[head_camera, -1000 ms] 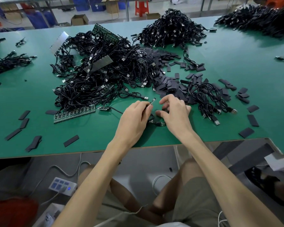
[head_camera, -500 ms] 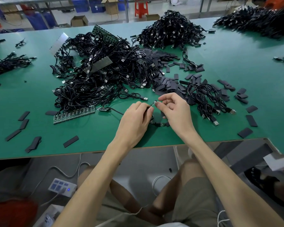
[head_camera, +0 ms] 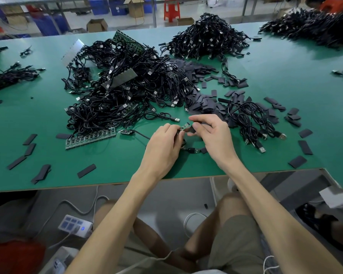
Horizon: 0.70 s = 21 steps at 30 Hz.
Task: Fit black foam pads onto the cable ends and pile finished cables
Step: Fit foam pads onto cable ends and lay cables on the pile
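An open cardboard box (head_camera: 97, 26) and blue crates (head_camera: 48, 24) stand on the floor beyond the green table (head_camera: 285, 80), their contents out of sight. Near the table's front edge the left hand (head_camera: 162, 147) pinches a cable's small circuit-board end (head_camera: 185, 125) between thumb and fingertips. The board pokes out toward the right hand (head_camera: 216, 135), whose curled thumb and forefinger seem to pinch a black foam pad (head_camera: 192, 129) just beside the board's tip, though the pad is mostly hidden. The cable's USB plug (head_camera: 192, 150) lies on the table between the hands, with loose pads (head_camera: 206, 104) and tangled cables (head_camera: 123, 91) behind.
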Tool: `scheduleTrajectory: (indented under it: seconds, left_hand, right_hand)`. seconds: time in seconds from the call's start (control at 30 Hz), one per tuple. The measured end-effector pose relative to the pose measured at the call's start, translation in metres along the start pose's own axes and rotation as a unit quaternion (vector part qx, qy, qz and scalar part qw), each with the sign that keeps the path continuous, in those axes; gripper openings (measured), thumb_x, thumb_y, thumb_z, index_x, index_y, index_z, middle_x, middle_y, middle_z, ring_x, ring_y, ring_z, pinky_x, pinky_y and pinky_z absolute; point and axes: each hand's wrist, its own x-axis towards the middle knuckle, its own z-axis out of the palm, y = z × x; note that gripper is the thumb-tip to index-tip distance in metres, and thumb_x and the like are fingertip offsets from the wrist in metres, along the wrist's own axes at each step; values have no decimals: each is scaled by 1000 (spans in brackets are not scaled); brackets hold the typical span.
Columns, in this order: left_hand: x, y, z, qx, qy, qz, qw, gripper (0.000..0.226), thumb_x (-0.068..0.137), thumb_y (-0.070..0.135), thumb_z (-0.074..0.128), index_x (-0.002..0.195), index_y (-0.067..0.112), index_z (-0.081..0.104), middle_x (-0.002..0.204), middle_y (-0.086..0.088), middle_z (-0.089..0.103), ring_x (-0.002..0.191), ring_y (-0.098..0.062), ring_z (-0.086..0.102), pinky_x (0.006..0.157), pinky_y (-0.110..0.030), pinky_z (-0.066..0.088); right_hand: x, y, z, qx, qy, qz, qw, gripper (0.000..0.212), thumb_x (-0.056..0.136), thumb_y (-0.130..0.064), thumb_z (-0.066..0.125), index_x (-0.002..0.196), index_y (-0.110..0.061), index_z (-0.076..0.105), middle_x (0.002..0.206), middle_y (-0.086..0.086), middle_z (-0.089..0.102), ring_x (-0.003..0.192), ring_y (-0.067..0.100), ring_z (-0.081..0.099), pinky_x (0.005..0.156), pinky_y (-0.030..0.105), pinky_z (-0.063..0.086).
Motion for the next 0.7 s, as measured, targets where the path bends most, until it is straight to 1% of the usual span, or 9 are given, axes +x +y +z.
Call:
scheduleTrajectory:
  seconds: [0.07,0.13,0.2,0.3,0.4,0.43,0.5,0.63,0.7]
  left_hand:
    - [1,0,-1,-1,-4,-6,1000,28,107,24,47,119,5,63,104,-8,62,97,-27,54,86,-41,44]
    - [1,1,-2,-3,0,-14,1000,30,107,24,47,124,5,63,108,-10,63,100,-28,55,89,-41,44]
    - [2,1,-3,-4,13,-27,1000,32,107,24,48,127,4,63,108,-10,63,100,-29,56,88,-41,44]
    - [2,-1,-4,-15,37,-52,998,33,107,24,50,130,5,62,107,-9,63,99,-29,57,87,-43,46]
    - [3,-3,-5,-29,56,-68,996,31,106,24,52,130,8,63,103,-6,61,93,-27,57,81,-41,46]
    - [3,-3,-4,-28,58,-69,996,30,106,24,52,129,9,64,101,-5,61,91,-26,57,79,-41,46]
    - [3,-3,-4,-23,55,-66,996,29,106,24,52,127,9,65,97,-5,59,89,-27,56,77,-42,46]
    - [2,-4,-3,-18,54,-67,996,30,106,25,52,127,8,65,97,-6,59,90,-28,56,78,-45,47]
    - [2,-4,-3,-15,49,-68,996,30,106,25,52,126,8,65,97,-7,59,91,-28,55,79,-46,47]
  right_hand:
    - [1,2,0,2,3,6,1000,19,100,-5,63,117,-9,71,119,11,69,89,12,76,87,27,58]
    - [2,2,-1,11,-1,19,1000,21,98,-10,67,119,-9,70,111,6,76,97,11,75,96,33,57]
    - [1,2,-2,11,-3,26,1000,21,94,-14,73,115,-12,72,101,0,79,99,11,75,98,35,56]
    - [0,1,-1,27,-4,19,999,15,91,-10,75,106,-11,74,90,0,80,89,16,77,93,36,58]
    - [0,2,-2,29,-1,3,1000,11,91,-5,74,101,-8,74,81,3,78,77,20,76,77,25,58]
    - [0,2,-2,25,1,2,1000,10,91,-5,74,100,-9,75,80,3,78,75,19,76,74,23,56]
    - [-1,2,-2,23,-1,6,1000,13,90,-5,74,101,-10,76,81,3,78,75,19,76,74,22,56]
    - [-2,1,0,16,-17,9,1000,22,88,-2,75,109,-8,76,90,5,79,81,17,77,82,25,58]
    - [-2,1,1,9,-21,8,1000,22,88,-1,75,109,-7,76,88,5,79,80,17,77,82,24,58]
